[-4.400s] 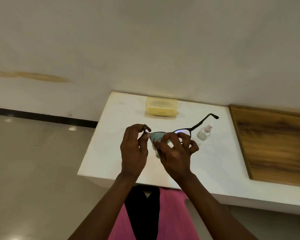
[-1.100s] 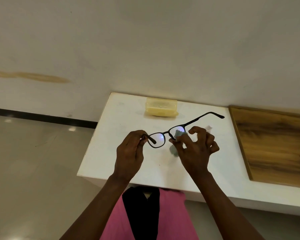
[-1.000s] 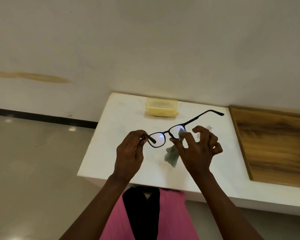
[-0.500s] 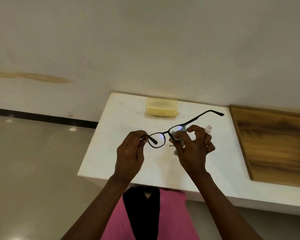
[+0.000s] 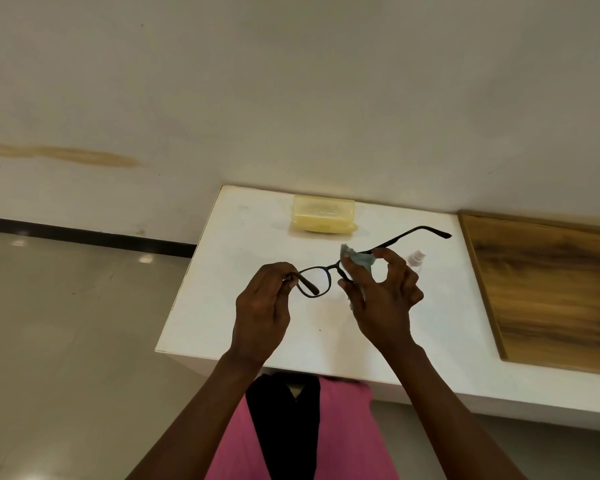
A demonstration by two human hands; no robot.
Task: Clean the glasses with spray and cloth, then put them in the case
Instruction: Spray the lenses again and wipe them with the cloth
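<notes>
White table [image 5: 222, 313] against a pale wall is your work surface, and above it your left hand [image 5: 262, 308] pinches the near temple end of the black glasses [image 5: 317, 282], held clear of the top. Your right hand [image 5: 383, 299] grips the blue cloth [image 5: 359, 259] round the right lens. Behind those fingers stands the spray bottle [image 5: 417, 258]; the yellow case [image 5: 323, 218] lies closed by the wall
</notes>
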